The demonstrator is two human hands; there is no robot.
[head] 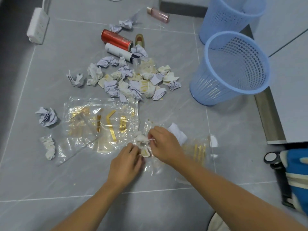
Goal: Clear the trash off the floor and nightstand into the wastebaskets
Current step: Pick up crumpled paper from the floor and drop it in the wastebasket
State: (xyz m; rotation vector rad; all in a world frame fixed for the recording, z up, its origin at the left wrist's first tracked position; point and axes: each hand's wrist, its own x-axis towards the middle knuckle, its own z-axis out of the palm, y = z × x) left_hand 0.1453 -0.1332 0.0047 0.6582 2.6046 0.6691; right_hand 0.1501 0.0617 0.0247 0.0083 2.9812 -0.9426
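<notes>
Trash covers the grey tile floor. My left hand [128, 161] and my right hand [164, 143] meet over a small clump of white tissue scraps [141, 140] lying on clear plastic; both pinch bits of it. A large clear plastic wrapper with gold print [100, 124] lies to the left. Beyond it sits a heap of crumpled paper balls and tissues [133, 80], a red can [116, 40] and a white tube [118, 51]. Two blue mesh wastebaskets stand at the right, the near one [211, 90] and the far one [215, 22].
A white power strip [38, 25] lies at the far left. A pink bottle [158, 14] rests at the back. Loose paper balls [47, 116] and a tissue wad [49, 146] lie at the left. A white cabinet [286, 80] and a blue bag [295, 177] stand on the right.
</notes>
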